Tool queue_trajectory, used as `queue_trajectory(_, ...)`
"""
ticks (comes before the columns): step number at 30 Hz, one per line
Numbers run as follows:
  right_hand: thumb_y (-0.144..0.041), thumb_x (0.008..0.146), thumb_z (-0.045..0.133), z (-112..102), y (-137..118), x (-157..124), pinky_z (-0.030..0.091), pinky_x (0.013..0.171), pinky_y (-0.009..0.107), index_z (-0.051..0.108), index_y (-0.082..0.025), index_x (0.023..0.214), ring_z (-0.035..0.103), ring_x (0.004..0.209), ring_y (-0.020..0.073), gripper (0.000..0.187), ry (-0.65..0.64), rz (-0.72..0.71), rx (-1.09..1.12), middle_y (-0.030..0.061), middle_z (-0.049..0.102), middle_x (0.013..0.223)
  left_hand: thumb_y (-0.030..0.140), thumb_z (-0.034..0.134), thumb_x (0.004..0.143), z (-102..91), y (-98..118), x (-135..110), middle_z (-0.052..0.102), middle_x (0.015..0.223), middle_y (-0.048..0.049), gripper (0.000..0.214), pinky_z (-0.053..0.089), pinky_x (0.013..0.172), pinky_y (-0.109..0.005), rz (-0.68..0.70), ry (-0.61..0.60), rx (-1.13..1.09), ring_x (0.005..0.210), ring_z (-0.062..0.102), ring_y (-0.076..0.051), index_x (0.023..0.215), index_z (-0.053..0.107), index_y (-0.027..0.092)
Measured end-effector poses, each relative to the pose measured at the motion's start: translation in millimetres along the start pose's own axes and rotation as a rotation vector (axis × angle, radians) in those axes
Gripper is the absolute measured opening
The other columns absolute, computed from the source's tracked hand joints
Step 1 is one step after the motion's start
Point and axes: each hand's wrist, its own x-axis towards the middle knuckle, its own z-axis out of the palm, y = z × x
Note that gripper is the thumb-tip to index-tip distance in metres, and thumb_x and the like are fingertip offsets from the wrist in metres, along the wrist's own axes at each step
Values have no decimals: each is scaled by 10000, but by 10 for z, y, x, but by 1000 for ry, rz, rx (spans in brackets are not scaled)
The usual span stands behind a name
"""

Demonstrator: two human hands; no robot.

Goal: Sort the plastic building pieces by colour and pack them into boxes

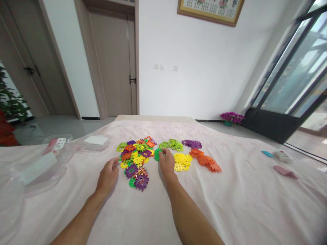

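Nearby, on the near edge of the mixed heap (138, 158): purple square pieces (141, 183), a green rosette (132, 182) showing beside them. Pale cloth (122, 217) over the tabletop. Left hand (108, 174) at the heap's left edge, fingers bent; sliver of green at the tips, cannot tell whether gripped. Right hand (167, 163) just right of the heap, thumb and fingers pinching a green disc (157, 155); disc at the fingertips, on the side facing the heap.

Well left of the heap: clear containers (57, 177), see-through plastic. Nearer one shows a pale sheet (41, 167), farther one a white sheet (95, 140); cannot tell if inside or on top. Between these, a red-and-white label (56, 144), lettering too blurred to read.

Right of the heap, past the right hand: yellow pieces (182, 162), then orange pieces (205, 160). Slightly farther back, to the heap's right: lime pieces (173, 145), then a purple pile (191, 144). Well right of the heap: pink item (285, 172), whitish item (282, 156), blue item (267, 153).

Beyond the heap, off to its right: magenta flowers (232, 117) in a teal pot (228, 124). High on the wall (189, 88) behind the heap: framed picture (211, 10), columns of dark characters, too small to read.
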Motion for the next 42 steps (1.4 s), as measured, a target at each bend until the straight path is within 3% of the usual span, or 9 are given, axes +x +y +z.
queue_trajectory(4,-327,854,537,-84,14,25,437,820,325,681,-195,1069,601,1005,234,290,76,-34,-103,103,662,1096,206,432,826,-18,92,-21,653,1214,-72,416,476,1012,-384,89,-10,90,1134,627,-217,1204,605,208)
queue_trajectory(6,-299,863,517,-29,-17,-32,441,810,298,702,-197,977,619,924,199,240,-30,-89,-20,67,691,1001,234,433,844,-25,145,-38,646,1211,-69,386,461,1035,-399,160,-24,122,1162,608,-227,1180,622,211)
queue_trajectory(9,-300,859,539,75,-104,-154,427,699,236,719,-202,852,620,756,143,205,-334,-164,86,5,709,823,286,453,873,-34,219,-65,647,1199,-69,327,425,1079,-411,279,-40,140,1181,589,-232,1125,648,211)
queue_trajectory(13,-478,786,671,77,-243,-257,340,574,215,739,-237,794,601,672,122,251,-646,-194,-38,-36,709,752,335,492,890,-32,291,-93,640,1216,-72,299,417,1087,-411,390,-88,177,1201,565,-236,1099,673,220)
queue_trajectory(17,-509,695,755,13,-304,-243,307,554,219,742,-272,859,593,651,124,288,-715,-182,-119,-54,709,745,340,518,884,1,305,-94,621,1250,-72,323,398,1102,-427,395,-124,257,1229,538,-246,1144,674,230)
queue_trajectory(21,-397,743,722,23,-246,-208,328,569,215,742,-260,821,604,670,125,159,-730,-181,-71,-47,714,751,357,508,892,42,254,-68,593,1278,-81,353,375,1118,-447,354,-134,291,1248,518,-253,1187,651,224)
queue_trajectory(32,-274,781,596,124,-118,-103,438,627,243,728,-157,957,552,652,131,249,-429,-19,320,23,686,794,372,442,927,76,125,-26,557,1303,-91,381,374,1126,-435,304,-149,280,1263,511,-241,1223,614,205)
queue_trajectory(36,-346,787,575,-94,61,186,478,733,285,710,-149,993,601,776,177,315,-115,95,270,52,706,867,400,454,917,78,77,2,568,1291,-97,406,366,1135,-439,292,-139,260,1264,512,-248,1228,611,192)
queue_trajectory(42,-382,781,528,-672,571,565,487,812,328,700,-122,1025,642,854,220,397,340,252,184,96,716,928,388,461,904,89,35,7,564,1291,-88,394,373,1132,-443,297,-140,288,1261,515,-254,1219,622,213)
